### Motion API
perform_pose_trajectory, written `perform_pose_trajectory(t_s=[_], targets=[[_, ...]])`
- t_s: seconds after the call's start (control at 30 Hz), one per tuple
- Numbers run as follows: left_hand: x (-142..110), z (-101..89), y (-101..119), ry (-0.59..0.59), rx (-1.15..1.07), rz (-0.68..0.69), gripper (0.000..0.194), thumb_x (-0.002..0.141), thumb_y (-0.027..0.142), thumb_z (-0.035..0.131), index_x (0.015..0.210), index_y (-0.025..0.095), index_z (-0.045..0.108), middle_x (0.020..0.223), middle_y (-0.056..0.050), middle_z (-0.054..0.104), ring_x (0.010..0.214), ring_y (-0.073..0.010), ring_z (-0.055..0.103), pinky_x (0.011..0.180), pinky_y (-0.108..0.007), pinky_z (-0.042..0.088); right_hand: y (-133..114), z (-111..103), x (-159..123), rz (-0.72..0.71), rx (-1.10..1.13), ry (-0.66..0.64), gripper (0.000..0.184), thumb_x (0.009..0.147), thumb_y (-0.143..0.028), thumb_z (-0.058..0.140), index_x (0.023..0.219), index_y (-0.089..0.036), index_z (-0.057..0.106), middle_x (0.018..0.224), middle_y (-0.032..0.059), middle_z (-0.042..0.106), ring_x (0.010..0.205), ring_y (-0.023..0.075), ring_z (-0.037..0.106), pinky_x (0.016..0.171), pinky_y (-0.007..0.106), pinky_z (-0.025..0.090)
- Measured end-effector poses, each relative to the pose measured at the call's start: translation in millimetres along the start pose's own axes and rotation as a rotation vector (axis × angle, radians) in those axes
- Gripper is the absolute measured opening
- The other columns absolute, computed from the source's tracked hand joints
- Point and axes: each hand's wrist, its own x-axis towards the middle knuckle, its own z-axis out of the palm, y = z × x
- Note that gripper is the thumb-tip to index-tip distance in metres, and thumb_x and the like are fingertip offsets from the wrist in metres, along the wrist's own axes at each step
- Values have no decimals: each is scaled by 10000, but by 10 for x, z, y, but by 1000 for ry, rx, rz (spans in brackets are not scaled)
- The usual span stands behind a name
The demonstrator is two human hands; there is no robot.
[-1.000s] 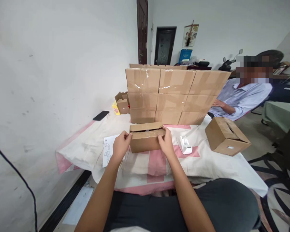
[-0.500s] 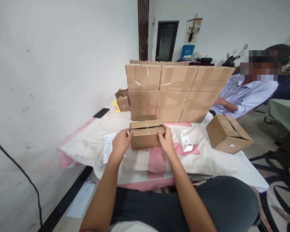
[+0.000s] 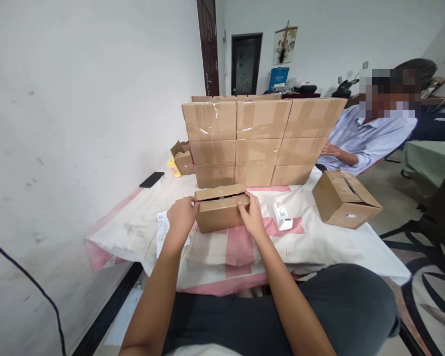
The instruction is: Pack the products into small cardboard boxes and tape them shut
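Note:
A small cardboard box sits on the cloth-covered table right in front of me, its top flaps slightly apart with a dark gap between them. My left hand grips its left end near the top. At the opposite end, my right hand holds the box, thumb on the near side and fingers over the far corner. Just right of that hand stands a white tape dispenser. A white sheet with drawn shapes lies partly under my left forearm.
A wall of stacked taped boxes rises behind. Another carton stands at the right. A black phone, a yellow packet and an open carton are at the left. A person sits beyond the table.
The view has shifted slightly, moving the background left. Both hands remain on the box's ends; my right thumb sits a little further in along its top edge.

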Motion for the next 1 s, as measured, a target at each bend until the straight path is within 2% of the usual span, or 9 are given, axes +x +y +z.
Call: perform_pose_trajectory(t_s=[0.17, 0.33, 0.47, 0.63, 0.77, 0.9, 1.0], targets=[[6, -25, 7, -64, 70, 48, 426, 953, 400, 472, 1289, 337, 728, 1118, -123, 776, 1063, -365, 705, 779, -397, 495, -7, 17, 9, 3, -6, 0, 470, 967, -414, 541, 1382, -193, 552, 1369, 165, 604, 1348, 305, 530, 1175, 529, 418], [44, -96, -53, -74, 20, 20, 411, 935, 475, 546, 1252, 329, 761, 1127, -99, 783, 1039, -346, 708, 790, -390, 488, 4, 3, -1, -2, 0, -6, 480, 969, -405, 540, 1389, -174, 541, 1372, 174, 604, 1345, 302, 534, 1182, 515, 413], [70, -138, -128, -127, -6, 103, 411, 952, 496, 542, 1278, 360, 750, 1144, -71, 789, 1071, -321, 703, 768, -350, 462, -10, -37, -6, -12, -5, -29, 485, 981, -424, 529, 1397, -175, 542, 1359, 167, 614, 1325, 301, 546, 1164, 507, 429], [57, -145, -177, -176, 93, 187, 462, 1000, 509, 445, 1377, 377, 679, 1252, -92, 759, 1119, -336, 694, 775, -347, 447, -138, -138, 61, 7, -245, -78, 487, 965, -437, 549, 1387, -202, 607, 1363, 158, 619, 1221, 373, 560, 1064, 569, 469], [38, -102, -147, -137, 107, 213, 410, 1009, 459, 414, 1244, 312, 717, 1131, -88, 779, 1048, -309, 703, 751, -337, 442, -220, -184, 135, 33, -382, -123, 436, 931, -409, 577, 1306, -200, 648, 1306, 165, 630, 1158, 396, 559, 982, 567, 495], [26, -76, -73, -120, 129, 175, 402, 1016, 394, 355, 1173, 267, 703, 1097, -108, 769, 1012, -311, 708, 740, -350, 459, -209, -180, 142, 14, -305, -141, 367, 939, -372, 517, 1237, -180, 613, 1233, 160, 637, 1116, 352, 577, 997, 532, 502], [25, -105, -32, -133, 167, 188, 417, 1013, 389, 351, 1157, 294, 730, 1119, -107, 766, 1050, -331, 705, 771, -374, 482, -181, -189, 122, 0, -264, -151, 387, 957, -389, 490, 1251, -168, 611, 1263, 163, 623, 1162, 347, 575, 1038, 527, 492]])
